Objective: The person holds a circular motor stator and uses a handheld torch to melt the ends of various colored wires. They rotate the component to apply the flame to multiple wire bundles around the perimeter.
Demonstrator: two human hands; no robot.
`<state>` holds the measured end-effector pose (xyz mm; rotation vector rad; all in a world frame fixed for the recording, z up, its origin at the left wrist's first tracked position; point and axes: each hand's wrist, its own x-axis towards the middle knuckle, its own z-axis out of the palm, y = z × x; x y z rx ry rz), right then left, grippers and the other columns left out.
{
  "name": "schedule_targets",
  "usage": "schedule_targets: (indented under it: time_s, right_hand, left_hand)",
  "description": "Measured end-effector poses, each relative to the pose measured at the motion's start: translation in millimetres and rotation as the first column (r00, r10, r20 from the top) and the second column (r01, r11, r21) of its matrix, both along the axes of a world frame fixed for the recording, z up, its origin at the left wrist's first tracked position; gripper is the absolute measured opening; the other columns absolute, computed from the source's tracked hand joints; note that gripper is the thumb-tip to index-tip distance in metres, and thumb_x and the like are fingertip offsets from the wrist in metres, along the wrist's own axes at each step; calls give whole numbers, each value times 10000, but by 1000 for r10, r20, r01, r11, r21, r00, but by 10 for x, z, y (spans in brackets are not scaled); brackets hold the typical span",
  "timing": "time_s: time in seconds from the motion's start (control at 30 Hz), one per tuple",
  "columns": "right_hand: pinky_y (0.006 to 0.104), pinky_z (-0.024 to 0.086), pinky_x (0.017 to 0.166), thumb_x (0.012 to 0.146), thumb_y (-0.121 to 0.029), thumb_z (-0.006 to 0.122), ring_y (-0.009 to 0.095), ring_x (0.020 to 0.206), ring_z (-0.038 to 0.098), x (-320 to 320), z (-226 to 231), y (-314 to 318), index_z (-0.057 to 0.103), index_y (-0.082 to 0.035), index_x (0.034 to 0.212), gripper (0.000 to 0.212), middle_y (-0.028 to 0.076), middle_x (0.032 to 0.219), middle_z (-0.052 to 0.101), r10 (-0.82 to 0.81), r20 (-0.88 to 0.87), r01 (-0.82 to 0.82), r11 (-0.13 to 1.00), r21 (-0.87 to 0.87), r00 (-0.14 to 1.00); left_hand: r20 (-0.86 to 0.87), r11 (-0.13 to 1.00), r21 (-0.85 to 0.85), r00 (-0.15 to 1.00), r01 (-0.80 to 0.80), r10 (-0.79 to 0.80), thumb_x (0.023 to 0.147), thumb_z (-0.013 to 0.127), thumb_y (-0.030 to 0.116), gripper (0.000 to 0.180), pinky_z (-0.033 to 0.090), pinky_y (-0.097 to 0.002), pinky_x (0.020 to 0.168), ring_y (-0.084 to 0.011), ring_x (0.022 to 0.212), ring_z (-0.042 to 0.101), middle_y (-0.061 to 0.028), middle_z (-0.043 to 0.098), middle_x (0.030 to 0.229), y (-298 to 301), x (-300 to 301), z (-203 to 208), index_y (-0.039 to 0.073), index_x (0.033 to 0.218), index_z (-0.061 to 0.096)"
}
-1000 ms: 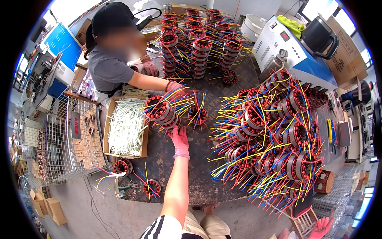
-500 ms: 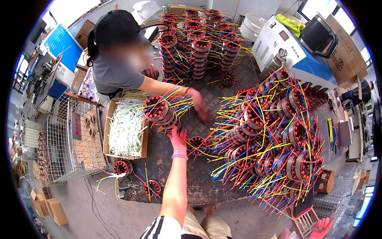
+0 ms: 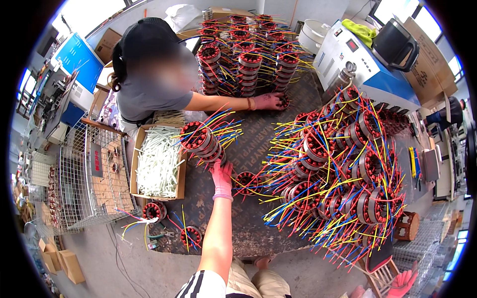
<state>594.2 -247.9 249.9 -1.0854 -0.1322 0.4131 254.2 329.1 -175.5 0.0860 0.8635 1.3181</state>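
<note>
One left hand [image 3: 222, 178] against stator stack [image 3: 202, 143]

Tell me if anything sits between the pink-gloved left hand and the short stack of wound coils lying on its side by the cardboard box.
Nothing visible does. The left hand already rests against the lower end of the tilted coil stack. A single coil lies just to the hand's right, off that line. The right hand is out of view.

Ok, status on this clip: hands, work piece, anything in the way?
Left hand gloved, touching stator stack. Right hand low, idle. Loose stator alongside.
</note>
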Motion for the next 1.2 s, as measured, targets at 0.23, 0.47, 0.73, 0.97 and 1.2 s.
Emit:
schedule_targets:
  time_s: [0.23, 0.47, 0.73, 0.97, 1.2]
  right_hand:
    - [274, 261, 542, 1007, -249, 468, 100, 496, 273, -70, 17, 64, 490, -123, 799, 244, -40, 575, 320, -213, -3, 211, 971, -116, 977]
    - [259, 246, 518, 1012, -233, 454, 87, 486, 261, -154, 60, 246, 542, -47, 1129, 237, -48, 564, 312, -309, -14, 304, 942, -140, 951]
    - [272, 260, 526, 1018, -239, 442, 87, 480, 259, -35, -18, -15, 531, -35, 1146, 257, -47, 565, 308, -62, -1, 62, 998, -27, 998]
    - [278, 277, 537, 1020, -252, 439, 92, 479, 280, 42, -34, -142, 543, -41, 1153, 271, -40, 571, 328, 98, -1, -97, 993, 64, 995]
    - [282, 291, 549, 1016, -267, 449, 100, 483, 294, -102, 63, 129, 531, -82, 948, 213, -35, 580, 345, -68, -39, 67, 997, -32, 997]
  left_hand:
    - [52, 1000, 14, 999, -18, 17, 839, 681, 238, 396, 501, -463, 947, -338, 1109, 571, -69, 553, 1195, 11, -36, -60, 156, 1176, 490]
    - [99, 998, 56, 995, -33, 28, 814, 703, 180, 377, 504, -469, 925, -343, 1087, 584, -27, 582, 1158, 58, -97, -192, 141, 1125, 494]
    - [132, 1000, 9, 991, -22, 20, 818, 703, 173, 367, 496, -484, 929, -346, 1098, 581, -18, 587, 1153, 40, -47, -106, 141, 1117, 492]
    - [119, 999, -42, 992, -36, 40, 820, 699, 162, 406, 492, -496, 935, -340, 1096, 578, -2, 594, 1141, 57, -3, -84, 175, 1153, 467]
    - [114, 999, -1, 993, -41, 41, 828, 694, 186, 374, 475, -497, 969, -335, 1112, 559, -12, 586, 1142, 98, -64, -93, 181, 1139, 487]
